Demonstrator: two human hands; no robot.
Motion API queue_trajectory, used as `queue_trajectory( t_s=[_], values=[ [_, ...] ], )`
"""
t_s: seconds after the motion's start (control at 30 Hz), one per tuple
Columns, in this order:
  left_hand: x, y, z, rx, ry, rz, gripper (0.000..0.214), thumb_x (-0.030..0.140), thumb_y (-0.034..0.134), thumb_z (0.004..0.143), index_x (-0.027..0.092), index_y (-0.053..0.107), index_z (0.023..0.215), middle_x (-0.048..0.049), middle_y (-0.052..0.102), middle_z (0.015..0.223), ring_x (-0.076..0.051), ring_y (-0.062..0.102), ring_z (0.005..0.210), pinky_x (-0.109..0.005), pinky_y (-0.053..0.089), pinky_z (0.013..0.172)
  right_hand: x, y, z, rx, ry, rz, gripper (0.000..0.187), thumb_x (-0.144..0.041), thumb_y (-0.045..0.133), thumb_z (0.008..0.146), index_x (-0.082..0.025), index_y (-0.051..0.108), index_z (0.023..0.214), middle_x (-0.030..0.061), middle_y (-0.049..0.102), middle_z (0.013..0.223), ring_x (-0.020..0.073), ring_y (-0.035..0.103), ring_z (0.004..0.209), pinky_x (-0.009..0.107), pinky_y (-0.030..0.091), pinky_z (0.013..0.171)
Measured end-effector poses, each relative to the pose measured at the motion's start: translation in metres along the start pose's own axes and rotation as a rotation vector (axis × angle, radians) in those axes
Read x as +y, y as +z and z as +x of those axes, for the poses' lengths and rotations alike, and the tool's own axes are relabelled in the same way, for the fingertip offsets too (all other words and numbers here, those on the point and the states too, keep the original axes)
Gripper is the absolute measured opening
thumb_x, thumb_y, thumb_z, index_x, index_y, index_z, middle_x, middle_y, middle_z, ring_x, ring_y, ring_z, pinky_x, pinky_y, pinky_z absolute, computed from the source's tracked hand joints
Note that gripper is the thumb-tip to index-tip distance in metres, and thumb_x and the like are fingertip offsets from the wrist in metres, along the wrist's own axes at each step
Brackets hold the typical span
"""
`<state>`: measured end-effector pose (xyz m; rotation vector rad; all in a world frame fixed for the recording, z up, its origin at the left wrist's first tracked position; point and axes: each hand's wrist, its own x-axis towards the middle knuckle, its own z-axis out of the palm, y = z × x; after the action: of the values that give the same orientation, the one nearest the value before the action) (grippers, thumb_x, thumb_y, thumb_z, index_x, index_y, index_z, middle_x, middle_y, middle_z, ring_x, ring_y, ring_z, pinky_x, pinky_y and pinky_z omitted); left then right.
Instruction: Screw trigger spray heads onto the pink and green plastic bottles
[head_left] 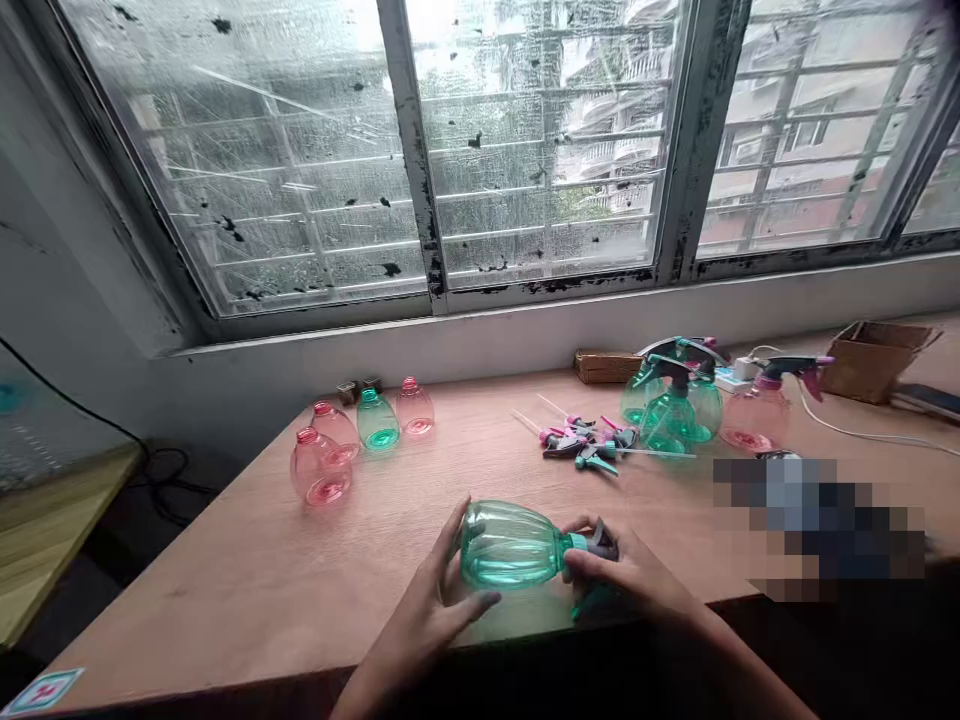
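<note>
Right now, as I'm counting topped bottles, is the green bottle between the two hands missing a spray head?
No, the green bottle has a spray head at its neck, where the right hand holds it.

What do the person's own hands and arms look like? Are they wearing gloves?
No gloves! The left hand and right hand are both bare. No sleeve, watch or bracelet shows on the left forearm or right forearm. Some fingers are partly hidden.
</note>
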<state>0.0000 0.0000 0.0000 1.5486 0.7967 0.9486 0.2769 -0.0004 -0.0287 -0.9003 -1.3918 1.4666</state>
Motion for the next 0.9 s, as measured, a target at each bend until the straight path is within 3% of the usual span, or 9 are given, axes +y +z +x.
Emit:
queue_trajectory(
  t_s=[0.1, 0.23, 0.37, 0.5, 0.6, 0.73, 0.9],
  values=[
    [-0.002, -0.001, -0.002, -0.008, -0.03, -0.031, 0.095, 0.028, 0.078, 0.083, 0.035, 0.018, 0.156, -0.0045, 0.027, 0.165, -0.028, 0.029, 0.15, -0.044, 0.025, 0.123, 0.002, 0.0, 0.002, 0.0, -0.006, 0.009, 0.04, -0.043, 0.076, 0.086, -0.015, 0.056, 0.106, 0.0025, 0.075, 0.077, 0.0161, 0.069, 0.067, 0.027, 0.053, 0.065],
    [0.0, -0.004, -0.003, -0.004, -0.067, -0.039, 0.091, 0.038, 0.073, 0.087, 0.027, 0.018, 0.158, -0.011, 0.033, 0.162, -0.032, 0.031, 0.148, -0.048, 0.028, 0.122, 0.001, 0.002, 0.001, -0.015, 0.017, 0.054, 0.041, -0.043, 0.077, 0.084, -0.016, 0.056, 0.106, 0.0019, 0.074, 0.077, 0.0169, 0.07, 0.065, 0.028, 0.054, 0.064],
    [0.004, -0.004, -0.003, 0.007, -0.042, 0.009, 0.09, 0.03, 0.077, 0.084, 0.029, 0.024, 0.156, -0.0063, 0.031, 0.163, -0.029, 0.028, 0.15, -0.045, 0.022, 0.124, -0.005, 0.005, -0.001, 0.001, 0.027, 0.066, 0.042, -0.044, 0.079, 0.082, -0.017, 0.056, 0.105, 0.0015, 0.074, 0.076, 0.017, 0.068, 0.066, 0.029, 0.055, 0.064],
    [0.009, -0.001, -0.006, -0.021, -0.039, -0.017, 0.095, 0.024, 0.076, 0.084, 0.035, 0.017, 0.157, -0.0025, 0.032, 0.164, -0.026, 0.026, 0.151, -0.044, 0.023, 0.124, -0.007, 0.006, -0.001, 0.013, 0.023, 0.066, 0.043, -0.044, 0.08, 0.081, -0.017, 0.056, 0.104, 0.0016, 0.073, 0.075, 0.0167, 0.067, 0.066, 0.03, 0.056, 0.066],
    [0.009, 0.0, -0.007, -0.031, -0.054, -0.024, 0.098, 0.027, 0.078, 0.083, 0.035, 0.015, 0.158, -0.0037, 0.028, 0.165, -0.028, 0.025, 0.151, -0.044, 0.025, 0.124, -0.005, 0.005, 0.0, 0.004, 0.025, 0.074, 0.043, -0.044, 0.08, 0.081, -0.017, 0.056, 0.104, 0.0016, 0.073, 0.075, 0.0166, 0.067, 0.065, 0.03, 0.056, 0.066],
    [0.003, -0.004, -0.004, -0.035, -0.042, -0.064, 0.089, 0.038, 0.076, 0.084, 0.029, 0.026, 0.156, -0.0087, 0.035, 0.162, -0.032, 0.03, 0.149, -0.047, 0.029, 0.122, -0.003, 0.005, 0.0, -0.011, 0.027, 0.076, 0.043, -0.044, 0.079, 0.082, -0.017, 0.056, 0.105, 0.0016, 0.074, 0.076, 0.0161, 0.068, 0.065, 0.029, 0.055, 0.066],
    [0.002, -0.005, -0.001, 0.011, -0.058, -0.065, 0.098, 0.022, 0.084, 0.075, 0.033, 0.029, 0.155, -0.0052, 0.039, 0.16, -0.032, 0.033, 0.147, -0.047, 0.027, 0.122, -0.008, 0.005, -0.002, -0.006, 0.008, 0.069, 0.042, -0.045, 0.078, 0.082, -0.017, 0.057, 0.105, 0.0007, 0.073, 0.075, 0.0158, 0.068, 0.067, 0.027, 0.055, 0.066]
  ],
)
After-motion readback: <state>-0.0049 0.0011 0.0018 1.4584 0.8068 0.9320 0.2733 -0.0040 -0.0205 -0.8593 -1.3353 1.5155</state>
